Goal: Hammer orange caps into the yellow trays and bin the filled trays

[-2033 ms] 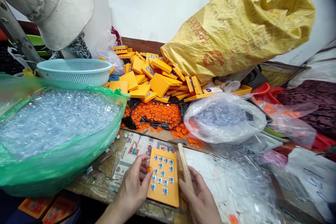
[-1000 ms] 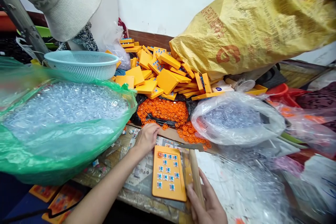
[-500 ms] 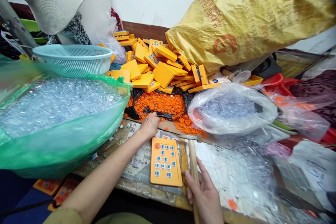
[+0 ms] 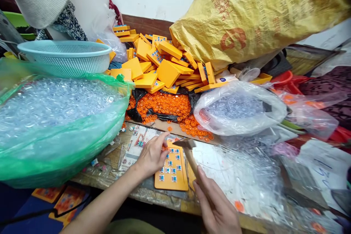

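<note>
My left hand (image 4: 153, 156) is over the upper left of a flat yellow-orange panel (image 4: 178, 184), thumb and fingers closed around a small orange ring-shaped cap (image 4: 165, 148). Part of the panel's top row is hidden behind these fingers. Rows of small blue-and-white parts (image 4: 173, 170) sit in the panel's face. In my right hand (image 4: 216, 203) is a hammer (image 4: 195, 162), gripped by its wooden handle. Its dark metal head hovers just above the panel's upper right corner, close to my left fingertips.
Behind the panel lies a black bag of orange caps (image 4: 164, 104), some spilled in front. A green bag (image 4: 109, 128) of clear pieces fills the left, a white bag (image 4: 241, 126) the right. Yellow panels (image 4: 167, 73) are heaped at the back, beside a blue basket (image 4: 65, 56).
My left hand has come back from the orange caps to the panel's upper left. The hammer has swung up, its head now over the panel's top edge. The view has shifted slightly.
</note>
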The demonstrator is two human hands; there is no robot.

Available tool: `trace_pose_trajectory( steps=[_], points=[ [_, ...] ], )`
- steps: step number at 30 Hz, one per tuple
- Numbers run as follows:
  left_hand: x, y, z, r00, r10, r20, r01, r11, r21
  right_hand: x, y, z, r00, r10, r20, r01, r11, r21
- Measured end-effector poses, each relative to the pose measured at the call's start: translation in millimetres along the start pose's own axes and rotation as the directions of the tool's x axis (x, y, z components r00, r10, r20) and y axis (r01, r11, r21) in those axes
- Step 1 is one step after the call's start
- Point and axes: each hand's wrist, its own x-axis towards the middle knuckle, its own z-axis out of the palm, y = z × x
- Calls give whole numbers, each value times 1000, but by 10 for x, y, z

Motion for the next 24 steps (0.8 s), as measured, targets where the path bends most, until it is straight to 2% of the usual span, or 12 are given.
trace_pose_trajectory(
  steps=[3,5,7,10,13,15,18,21,24],
  points=[
    [-14,-24,-41,1000,-18,-15,17,998,-56,-11,22,16,995,56,79,-53,998,-42],
    [10,-34,-89,999,-35,2,35,996,-77,-19,70,22,991,126,32,-126,992,-16],
    [115,-42,-125,998,-63,19,63,997,-52,-15,120,17,975,211,-62,-209,977,37],
    [414,-47,-107,997,-77,0,77,996,46,19,162,3,907,391,-154,-373,918,135],
    [723,-51,-19,997,-64,33,59,991,119,63,163,6,832,541,-121,-491,821,292],
    [849,-64,32,995,-65,81,52,987,152,84,157,14,816,571,-91,-497,773,394],
    [914,-99,55,989,-65,130,42,983,179,108,151,21,818,571,-74,-480,747,459],
    [876,-105,31,988,-52,145,23,981,191,118,148,19,820,570,-46,-490,742,457],
    [715,-45,-11,991,-30,129,8,986,165,93,155,7,822,568,-37,-501,753,426]
  ],
)
